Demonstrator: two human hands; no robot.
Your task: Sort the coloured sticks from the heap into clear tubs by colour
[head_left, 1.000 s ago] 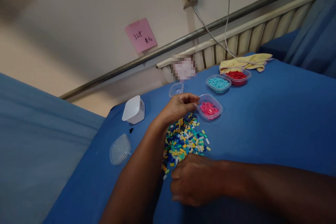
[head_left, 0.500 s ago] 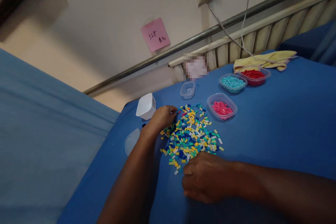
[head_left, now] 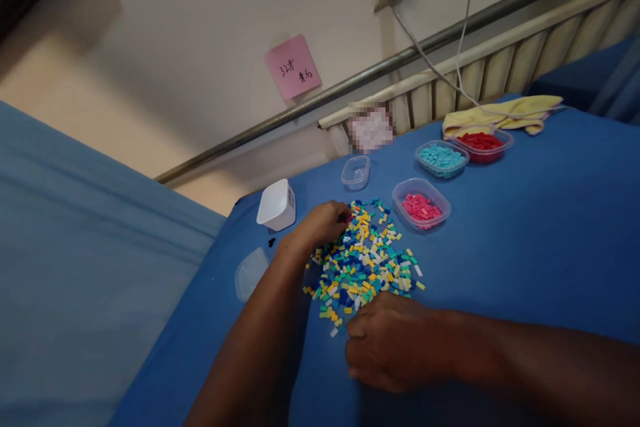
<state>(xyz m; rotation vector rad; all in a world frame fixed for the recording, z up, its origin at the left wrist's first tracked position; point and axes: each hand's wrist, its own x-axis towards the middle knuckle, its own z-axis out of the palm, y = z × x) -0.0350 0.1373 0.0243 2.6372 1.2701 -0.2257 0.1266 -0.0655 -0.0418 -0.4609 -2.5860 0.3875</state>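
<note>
And there lay the heap of little blocks (head_left: 367,263), a loose scatter of yellow, white, green and blue, in the middle of the blue cover (head_left: 530,240), right between the two hands! The left hand (head_left: 327,221) was in at its far left edge, fingers bent down and bunched among the pieces; whether they pinched one, the view could not tell. Nearer, the right hand (head_left: 383,340) sat curled like a loose fist, knuckles up, against the near edge, its fingertips tucked from sight, so its grip could not be told either.

The blocks were small, stubby and oblong, with a plastic look. Just right of them stood a see-through tub (head_left: 417,185) of pink pieces (head_left: 421,207), rounded at the corners; beyond it, turquoise pieces (head_left: 443,156) and red pieces (head_left: 481,141) filled two more. Over on the left, a smooth white box (head_left: 275,207) and a thin translucent lid (head_left: 251,275)! Behind the red came a crumpled, soft yellow cloth (head_left: 505,113).
</note>
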